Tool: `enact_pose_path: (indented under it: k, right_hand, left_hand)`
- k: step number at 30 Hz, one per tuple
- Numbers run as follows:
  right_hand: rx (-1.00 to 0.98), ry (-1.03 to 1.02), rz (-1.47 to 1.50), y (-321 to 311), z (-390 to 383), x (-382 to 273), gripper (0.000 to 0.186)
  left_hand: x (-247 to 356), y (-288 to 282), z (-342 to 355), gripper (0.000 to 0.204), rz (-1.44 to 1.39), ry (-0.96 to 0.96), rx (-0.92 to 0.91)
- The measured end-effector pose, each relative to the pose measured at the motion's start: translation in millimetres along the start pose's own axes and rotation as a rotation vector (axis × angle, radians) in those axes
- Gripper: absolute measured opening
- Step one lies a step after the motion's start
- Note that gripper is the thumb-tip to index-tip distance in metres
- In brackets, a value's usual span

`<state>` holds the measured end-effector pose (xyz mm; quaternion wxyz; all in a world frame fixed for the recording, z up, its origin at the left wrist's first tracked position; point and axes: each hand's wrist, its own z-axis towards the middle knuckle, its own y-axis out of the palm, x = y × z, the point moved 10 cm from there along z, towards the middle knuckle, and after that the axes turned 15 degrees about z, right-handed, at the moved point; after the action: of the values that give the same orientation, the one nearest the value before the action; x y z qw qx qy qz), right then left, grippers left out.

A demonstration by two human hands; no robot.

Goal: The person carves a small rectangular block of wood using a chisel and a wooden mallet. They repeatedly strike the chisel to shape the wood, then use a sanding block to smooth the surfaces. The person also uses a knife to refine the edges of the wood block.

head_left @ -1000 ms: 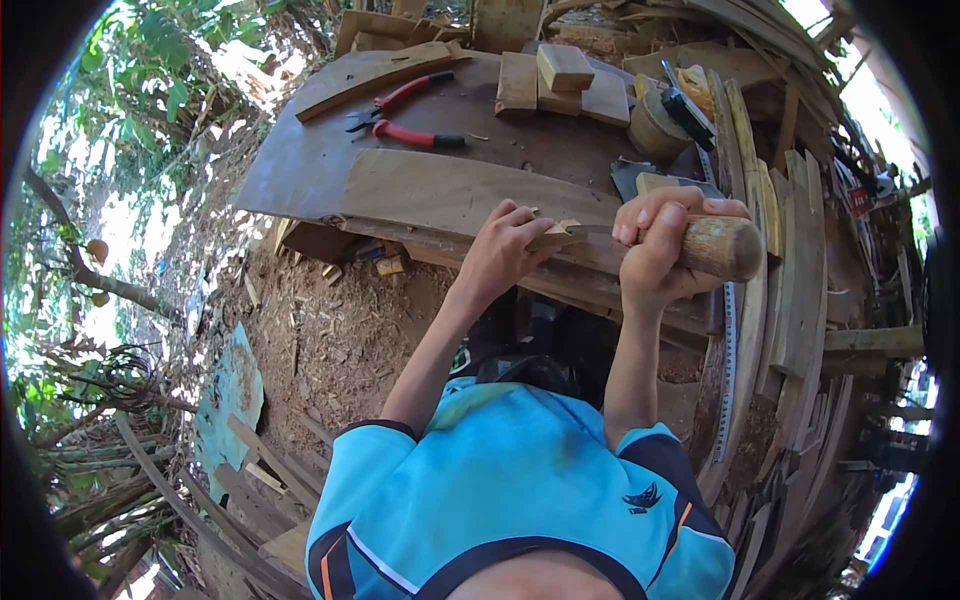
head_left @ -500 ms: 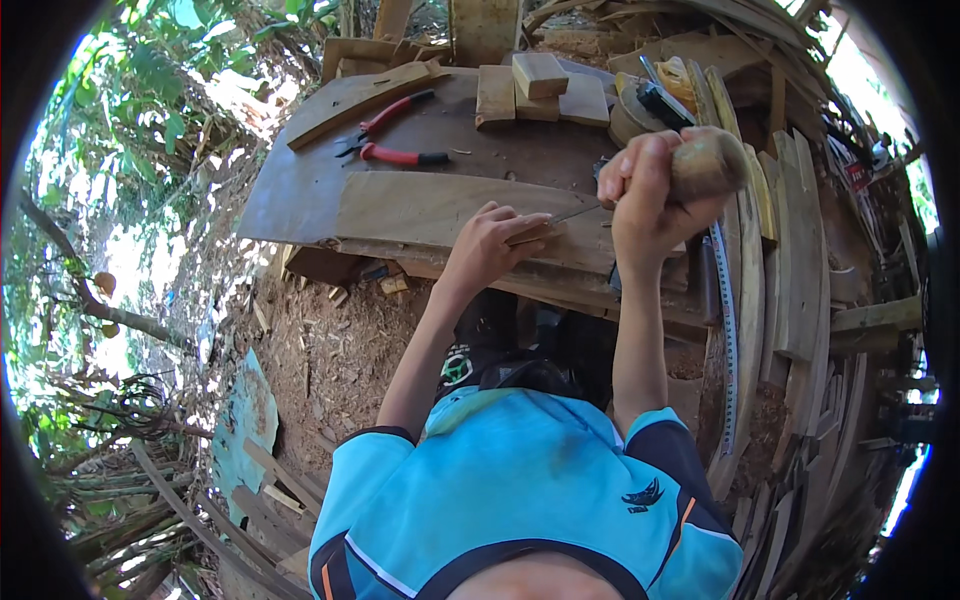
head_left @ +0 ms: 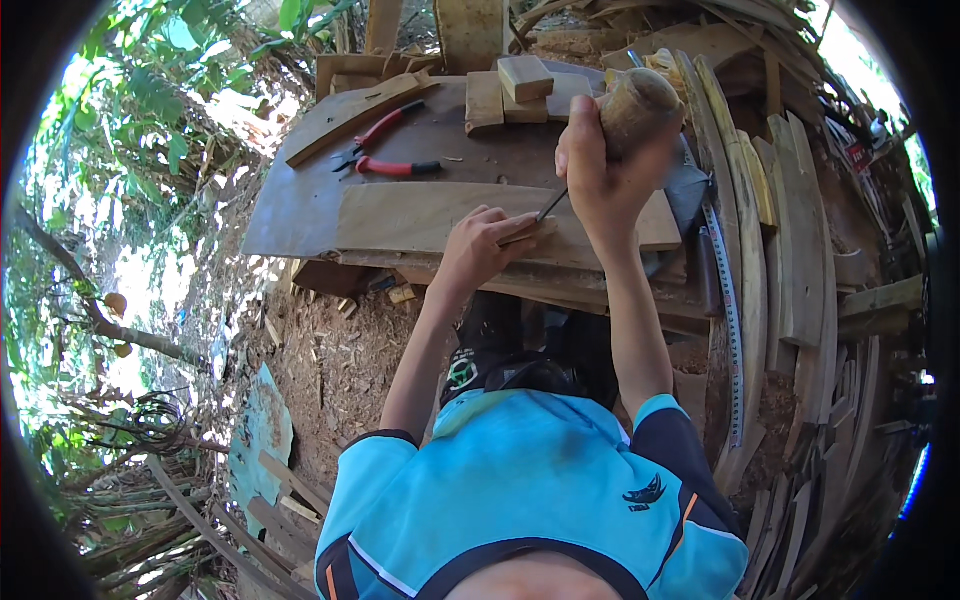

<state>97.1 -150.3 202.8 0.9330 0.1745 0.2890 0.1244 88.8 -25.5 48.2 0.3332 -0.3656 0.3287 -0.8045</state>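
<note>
On the surface [head_left: 290, 220], a broad flat board [head_left: 400, 215] is laid along the near edge, seemingly so that firm backing is given to the work. Above it, a wooden-handled tool [head_left: 632, 112] is gripped in the closed right hand [head_left: 608, 190], tilted so that its thin blade [head_left: 552, 204] is aimed down and leftward. At the board's near edge, a small piece of wood [head_left: 524, 233] is held by the left hand [head_left: 474, 250], presumably to be kept steady; whether it is touched by the tip cannot be told.
</note>
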Motion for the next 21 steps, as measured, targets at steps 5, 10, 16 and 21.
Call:
enact_pose_path:
  k: [5, 10, 16, 21]
  right_hand:
    - [-0.021, -0.015, -0.024, -0.3, 0.8, 0.6, 0.026]
    - [-0.031, 0.094, 0.006, 6.8, -0.4, 2.9, 0.027]
    - [-0.068, -0.019, -0.089, 12.5, 3.8, -1.1, 0.027]
    - [-0.065, 0.024, -0.063, 12.3, 4.2, -0.3, 0.026]
  left_hand:
    - [2.1, -1.0, 0.7, 0.033, -0.006, 0.003, -0.008]
    - [0.2, -1.0, -0.3, 0.035, -0.016, 0.002, -0.012]
    - [2.6, -1.1, 1.1, 0.035, -0.018, 0.012, -0.01]
    - [1.3, 1.6, 0.0, 0.032, 0.015, -0.006, -0.034]
